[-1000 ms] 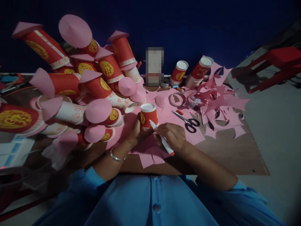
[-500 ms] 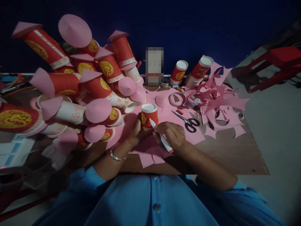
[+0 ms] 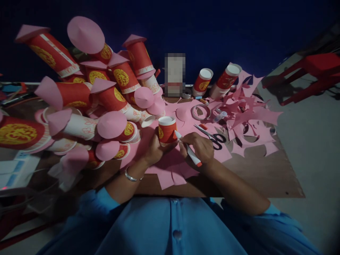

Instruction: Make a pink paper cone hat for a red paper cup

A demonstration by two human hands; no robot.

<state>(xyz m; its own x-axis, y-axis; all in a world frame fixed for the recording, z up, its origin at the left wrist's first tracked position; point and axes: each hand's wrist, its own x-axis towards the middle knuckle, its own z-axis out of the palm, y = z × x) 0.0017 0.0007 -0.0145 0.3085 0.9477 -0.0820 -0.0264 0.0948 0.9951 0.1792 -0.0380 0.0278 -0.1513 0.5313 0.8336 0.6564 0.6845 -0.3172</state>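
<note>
My left hand (image 3: 155, 148) is wrapped round the lower left side of a red paper cup (image 3: 167, 132) with a white rim and a yellow emblem at its left. In my right hand (image 3: 199, 147) is a white marker (image 3: 193, 156) with a red end. The marker's tip is at the right side of the cup's red surface; whether it touches is too small to tell. Under both hands lie pink paper sheets (image 3: 170, 175). Black-handled scissors (image 3: 212, 136) rest just beyond my right hand, with a small red cap (image 3: 203, 126) beside the blades.
Many red and white cups with pink paper cones (image 3: 111, 124) crowd the table's left. Two red cups (image 3: 203, 82) stand at the back. Tape (image 3: 201, 112), a glue stick (image 3: 220, 117) and pink scraps (image 3: 247, 113) lie at the right. A red stool (image 3: 318, 67) stands beyond.
The marker and my right hand have moved right, from beside the yellow emblem to the cup's right side. The cup has turned and shifted slightly left, its emblem now nearer the left edge.
</note>
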